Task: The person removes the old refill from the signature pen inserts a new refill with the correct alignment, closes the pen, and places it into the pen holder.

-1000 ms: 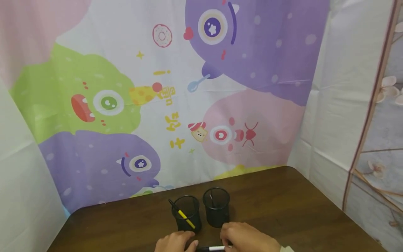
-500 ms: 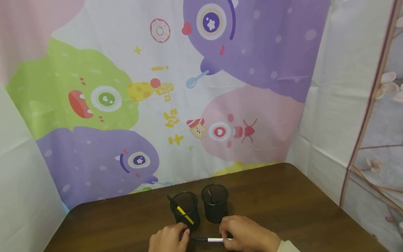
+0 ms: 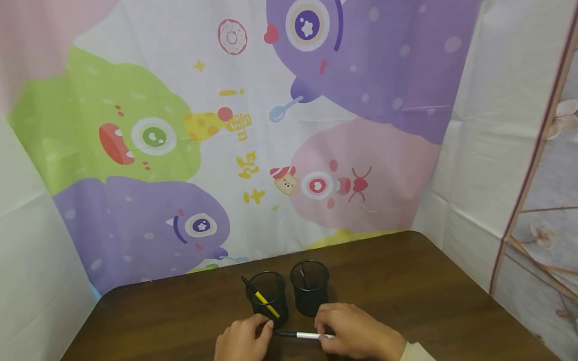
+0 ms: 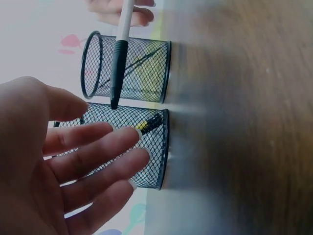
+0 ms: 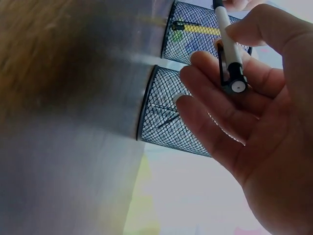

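The right hand (image 3: 354, 331) pinches a white pen (image 3: 309, 335) at its right end; the left hand (image 3: 241, 341), thumb and fingers apart, is just beside its other end. Farther stand a left cup (image 3: 281, 304) and right cup (image 3: 311, 303). Holding seems the step; moving calls for a steady pinch.

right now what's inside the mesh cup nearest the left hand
A yellow pen leans in the mesh cup, its black end sticking out. In the head view, the left hand covers part of the cup's bottom, hiding what's there.
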Available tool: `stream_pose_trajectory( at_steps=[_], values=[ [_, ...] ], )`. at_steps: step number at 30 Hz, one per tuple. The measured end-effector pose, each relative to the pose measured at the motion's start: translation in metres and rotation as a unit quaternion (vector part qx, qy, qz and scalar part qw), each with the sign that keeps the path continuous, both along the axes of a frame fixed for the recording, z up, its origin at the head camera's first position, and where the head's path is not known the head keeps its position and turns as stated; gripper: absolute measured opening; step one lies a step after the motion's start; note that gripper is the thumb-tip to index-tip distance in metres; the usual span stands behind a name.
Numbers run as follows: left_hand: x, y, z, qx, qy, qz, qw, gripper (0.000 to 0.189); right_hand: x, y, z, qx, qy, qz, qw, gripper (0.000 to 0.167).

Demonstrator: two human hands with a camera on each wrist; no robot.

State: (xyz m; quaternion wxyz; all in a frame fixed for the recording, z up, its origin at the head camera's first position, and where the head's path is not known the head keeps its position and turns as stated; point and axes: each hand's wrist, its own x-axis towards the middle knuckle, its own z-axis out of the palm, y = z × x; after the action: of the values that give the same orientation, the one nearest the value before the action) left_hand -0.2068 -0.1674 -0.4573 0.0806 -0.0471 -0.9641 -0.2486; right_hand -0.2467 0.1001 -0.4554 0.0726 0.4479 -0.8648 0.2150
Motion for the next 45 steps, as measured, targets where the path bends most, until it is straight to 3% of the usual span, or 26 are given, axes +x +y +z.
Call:
stream_pose_trajectory(
  at_steps=[8,16,23,31,35,40,45],
  values=[
    [-0.0015,0.0001,-0.001,0.063,-0.03,-0.016,0.9975,0.024,-0.0002,-0.0014,0.004,-0.004,0.013,0.001,0.9999,0.014],
    [-0.0018,0.0003,-0.004,0.059,-0.016,-0.024,0.9979,0.022,0.0003,-0.0021,0.0035,-0.026,0.046,-0.002,0.9986,0.016],
    [0.0001,0.0005,-0.0025,0.082,-0.015,-0.034,0.9959,0.022,0.0027,-0.0035,0.0044,-0.038,0.051,0.001,0.998,0.017],
    [0.002,-0.0016,-0.0034,0.096,0.019,-0.052,0.9939,0.019,0.0034,-0.0051,0.0044,-0.045,0.043,-0.002,0.998,0.015],
    [0.0019,-0.0031,-0.005,0.152,0.017,-0.075,0.9853,0.019,0.0027,-0.0048,0.0045,-0.055,0.042,0.002,0.9976,0.015],
    [-0.0002,-0.005,-0.0064,0.258,-0.009,-0.111,0.9598,0.019,0.0019,-0.0036,0.0047,-0.07,0.021,0.008,0.9973,0.014],
    [-0.0004,-0.005,-0.0063,0.299,-0.029,-0.109,0.9475,0.019,0.0007,-0.0021,0.0037,-0.08,0.005,0.011,0.9967,0.013]
  ],
)
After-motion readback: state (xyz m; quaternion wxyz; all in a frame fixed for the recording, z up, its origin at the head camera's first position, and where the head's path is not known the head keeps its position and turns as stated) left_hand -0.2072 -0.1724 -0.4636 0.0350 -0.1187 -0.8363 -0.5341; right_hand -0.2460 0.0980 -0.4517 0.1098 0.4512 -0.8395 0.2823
